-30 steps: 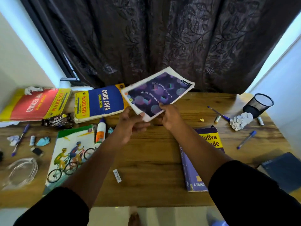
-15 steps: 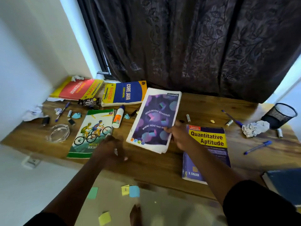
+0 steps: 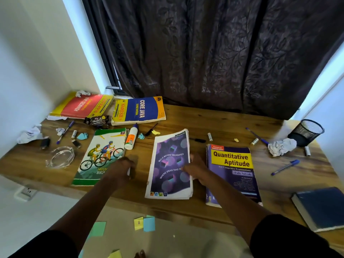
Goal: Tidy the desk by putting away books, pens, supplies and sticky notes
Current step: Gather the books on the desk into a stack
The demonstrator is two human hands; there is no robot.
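Observation:
A purple notebook (image 3: 169, 164) lies flat near the front of the wooden desk (image 3: 204, 120). My right hand (image 3: 197, 169) grips its right edge, thumb on the cover. My left hand (image 3: 120, 169) curls down over a small white stick (image 3: 128, 171) between the notebook and a cycling-cover book (image 3: 100, 151). A Quantitative Aptitude book (image 3: 232, 164) lies just right of my right hand. Core Java (image 3: 139, 110) and a red book (image 3: 83, 105) lie at the back left. Blue pens (image 3: 285, 167) (image 3: 65, 132) are scattered on the desk.
A mesh pen cup (image 3: 307, 132) stands at the far right beside crumpled paper (image 3: 282, 146). A glue bottle (image 3: 131, 136), a glass dish (image 3: 61, 157) and small scraps sit on the left. A dark blue book (image 3: 322, 207) overhangs the front right. Sticky notes (image 3: 149, 223) lie on the floor.
The purple notebook went from held up in both hands to lying flat on the desk. My left hand let go and dropped onto the small white stick.

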